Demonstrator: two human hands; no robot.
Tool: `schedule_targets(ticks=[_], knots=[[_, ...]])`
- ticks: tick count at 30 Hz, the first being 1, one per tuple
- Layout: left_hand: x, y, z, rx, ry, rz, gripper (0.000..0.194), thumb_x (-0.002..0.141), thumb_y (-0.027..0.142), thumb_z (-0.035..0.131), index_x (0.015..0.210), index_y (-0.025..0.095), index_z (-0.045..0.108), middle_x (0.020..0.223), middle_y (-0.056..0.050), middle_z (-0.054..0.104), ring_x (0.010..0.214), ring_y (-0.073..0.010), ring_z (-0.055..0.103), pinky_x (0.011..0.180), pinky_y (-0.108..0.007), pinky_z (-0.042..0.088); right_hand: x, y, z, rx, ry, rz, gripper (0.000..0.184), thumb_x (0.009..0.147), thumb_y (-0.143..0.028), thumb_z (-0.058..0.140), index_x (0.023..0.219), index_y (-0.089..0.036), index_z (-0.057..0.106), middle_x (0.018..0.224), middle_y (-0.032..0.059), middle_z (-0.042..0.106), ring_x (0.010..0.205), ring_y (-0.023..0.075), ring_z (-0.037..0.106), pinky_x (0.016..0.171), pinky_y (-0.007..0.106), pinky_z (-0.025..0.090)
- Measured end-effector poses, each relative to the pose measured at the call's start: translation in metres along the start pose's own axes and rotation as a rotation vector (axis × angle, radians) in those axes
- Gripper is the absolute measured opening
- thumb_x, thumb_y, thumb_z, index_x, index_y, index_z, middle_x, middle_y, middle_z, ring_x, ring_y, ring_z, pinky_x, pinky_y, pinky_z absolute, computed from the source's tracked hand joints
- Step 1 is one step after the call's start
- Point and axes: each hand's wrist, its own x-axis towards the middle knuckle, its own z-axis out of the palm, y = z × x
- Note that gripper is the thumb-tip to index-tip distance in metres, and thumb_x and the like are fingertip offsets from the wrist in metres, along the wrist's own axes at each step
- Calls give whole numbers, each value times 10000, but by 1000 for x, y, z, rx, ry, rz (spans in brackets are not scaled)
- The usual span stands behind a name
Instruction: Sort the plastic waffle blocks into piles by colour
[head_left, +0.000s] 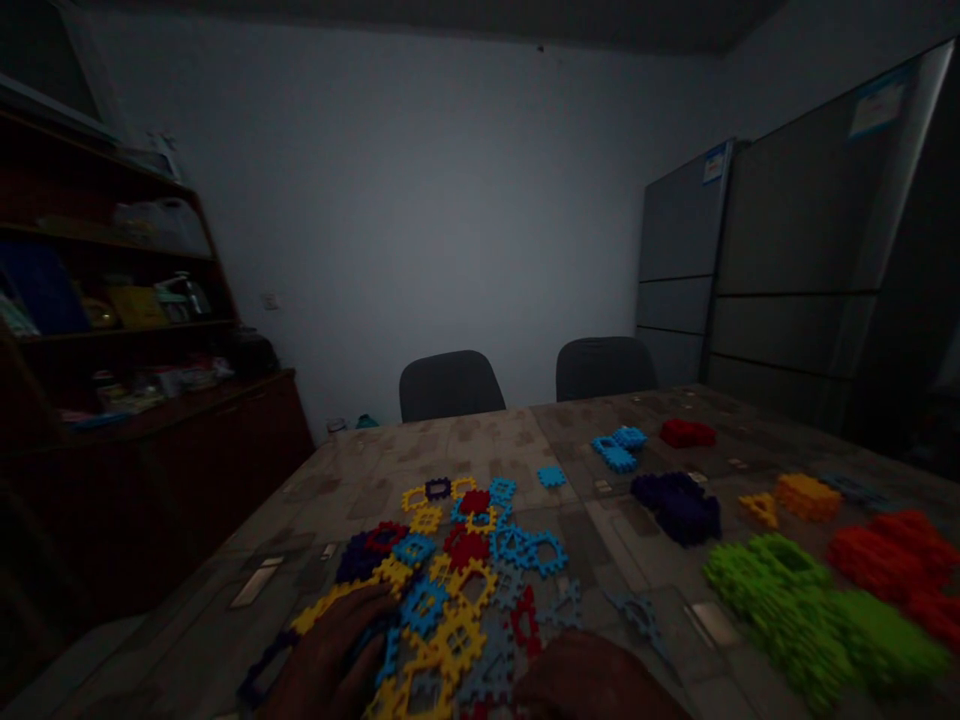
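At the lower edge, my left hand [337,645] rests over the near left part of a loose pile of flat plastic interlocking building pieces. Its fingers are bent, and a dark blue piece [369,636] shows between thumb and fingers. My right hand [589,680] is closed low over the right side of the pile, beside a red frame piece [526,622]. What its fingers hold, if anything, is hidden. Yellow window pieces [459,638], a light blue piece [424,605] and grey pieces [487,672] lie between the hands.
Sorted by colour on the right are green pieces [795,610], orange-red pieces [892,555], yellow-orange pieces [808,497], dark purple pieces [677,507], blue pieces [619,450] and red pieces [688,433]. Two chairs [450,385] stand beyond the patterned table [315,500].
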Motion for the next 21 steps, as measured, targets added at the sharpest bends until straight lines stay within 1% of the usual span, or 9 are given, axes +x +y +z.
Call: schedule_targets(ticks=[2, 4, 7, 9, 11, 13, 17, 19, 21], knots=[[-1, -6, 5, -28, -4, -28, 340, 1027, 461, 555, 1208, 356, 823, 1271, -44, 828, 1146, -290, 806, 983, -468, 657, -11, -1, -14, -16, 63, -24, 200, 1087, -283, 577, 1165, -226, 752, 1022, 48, 835, 925, 178, 776, 819, 250, 577], [1, -8, 4, -64, -27, -47, 384, 1033, 531, 542, 1187, 334, 834, 1273, -67, 825, 1163, -303, 797, 1016, -488, 639, -17, -6, -29, -26, 97, -16, 233, 1080, -202, 504, 1117, -212, 734, 983, 64, 823, 900, 187, 769, 808, 270, 576], [10, -2, -12, -91, -94, -107, 436, 1030, 567, 544, 1150, 281, 850, 1261, -106, 827, 1174, -326, 788, 1052, -503, 617, -19, -20, -48, -44, 86, 45, 257, 1043, -133, 484, 1134, -218, 710, 1014, 82, 810, 902, 202, 752, 786, 294, 575], [18, 5, -27, -99, -113, -155, 467, 1040, 555, 509, 1122, 248, 851, 1242, -129, 828, 1159, -331, 789, 1033, -492, 626, -18, -26, -54, -52, 65, 94, 245, 1059, -144, 485, 1140, -237, 697, 1028, 73, 799, 915, 203, 743, 758, 287, 570], [24, 10, -40, -95, -127, -188, 464, 1047, 530, 493, 1129, 225, 833, 1235, -137, 826, 1158, -330, 782, 1029, -480, 621, -19, -28, -55, -64, 64, 109, 224, 1078, -167, 484, 1096, -254, 690, 991, 55, 790, 891, 201, 741, 738, 283, 569], [27, 10, -48, -85, -126, -212, 442, 1042, 501, 489, 1118, 211, 815, 1221, -147, 826, 1141, -335, 779, 1019, -486, 618, -20, -26, -52, -80, 68, 105, 225, 1076, -162, 489, 1063, -265, 688, 944, 37, 785, 858, 197, 745, 744, 285, 577], [30, 10, -55, -100, -143, -228, 370, 1013, 413, 499, 1084, 199, 792, 1188, -158, 824, 1107, -343, 778, 999, -493, 612, -24, -18, -46, -133, 102, 47, 248, 1064, -157, 483, 1122, -272, 695, 965, 38, 805, 861, 197, 773, 765, 283, 605], [31, 19, -56, -128, -175, -209, 346, 1007, 364, 495, 1079, 193, 786, 1175, -154, 816, 1112, -335, 769, 1002, -485, 602, -23, -17, -46, -179, 143, -5, 263, 1059, -166, 468, 1122, -270, 701, 966, 51, 821, 827, 207, 787, 715, 280, 618], [32, 38, -58, -167, -225, -170, 316, 1006, 328, 507, 1080, 197, 785, 1153, -136, 809, 1112, -313, 756, 1005, -456, 591, -21, -18, -46, -206, 173, -38, 277, 1051, -172, 456, 1058, -277, 712, 909, 51, 826, 742, 211, 786, 627, 274, 615]])
